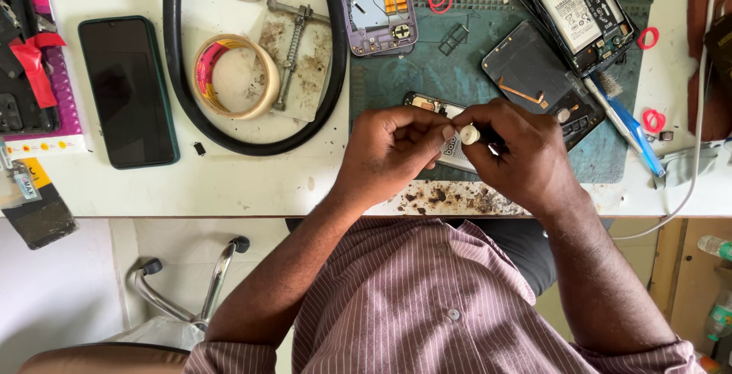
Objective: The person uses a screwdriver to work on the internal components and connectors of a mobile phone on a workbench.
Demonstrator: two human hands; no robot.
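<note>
A: Head view looked down at a white table [252, 183]. What was the biggest thing on it?

B: A green work mat [457, 77]. I will tell every place from that mat. Left of it lay a loop of black hose [174, 61], and further left a dark phone [128, 90] lay flat. On the mat sat an opened phone [583, 12] at the far right corner and a purple phone frame [379, 8] at the far left corner.

A: And the hands?

B: Both were at the mat's near edge. The left hand [389, 149] was closed in a pinch on a small white cap [469, 134]. The right hand [530, 157] was curled shut around a small tube [456, 153], which was mostly hidden.

A: What could have gone wrong?

B: I think the tiny cap could have slipped and rolled. The table edge [305, 214] was just by the mat's near side, so it might have dropped to the floor. Too hard a squeeze might have spilled stuff on the small phone part [427, 104] under the hands.

A: Was there room to move?

B: Some bare mat lay in the middle. The right side was crowded with a blue tool [629, 126] and red rings [653, 120].
</note>
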